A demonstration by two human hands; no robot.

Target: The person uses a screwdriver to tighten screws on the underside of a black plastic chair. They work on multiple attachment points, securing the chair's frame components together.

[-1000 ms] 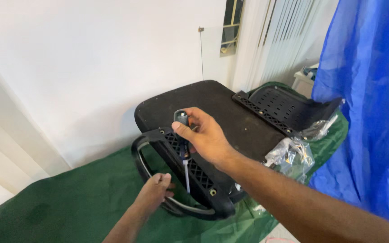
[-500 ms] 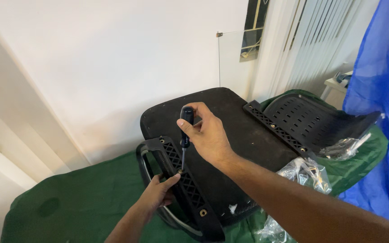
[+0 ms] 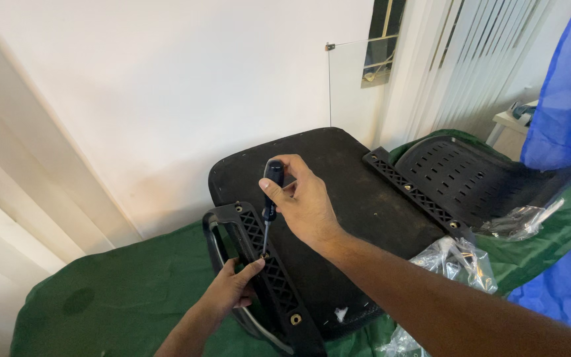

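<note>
My right hand (image 3: 304, 198) grips a black-handled screwdriver (image 3: 271, 192) upright, its tip set into a hole of a black plastic armrest bracket (image 3: 269, 274). My left hand (image 3: 232, 289) grips the side of that bracket just below the tip. The bracket lies on the underside of a black chair seat (image 3: 338, 198), which rests upside down on a green cloth (image 3: 120, 297). A second bracket (image 3: 414, 195) sits along the seat's right edge.
A black perforated chair back (image 3: 477, 182) lies at the right, partly in clear plastic wrap (image 3: 457, 261). A blue sheet (image 3: 566, 185) hangs at the far right. A white wall and vertical blinds (image 3: 457, 59) stand behind.
The view has shifted, so the seat and hands sit lower and more central. My right hand still holds the screwdriver on the bracket; my left hand stays on the bracket.
</note>
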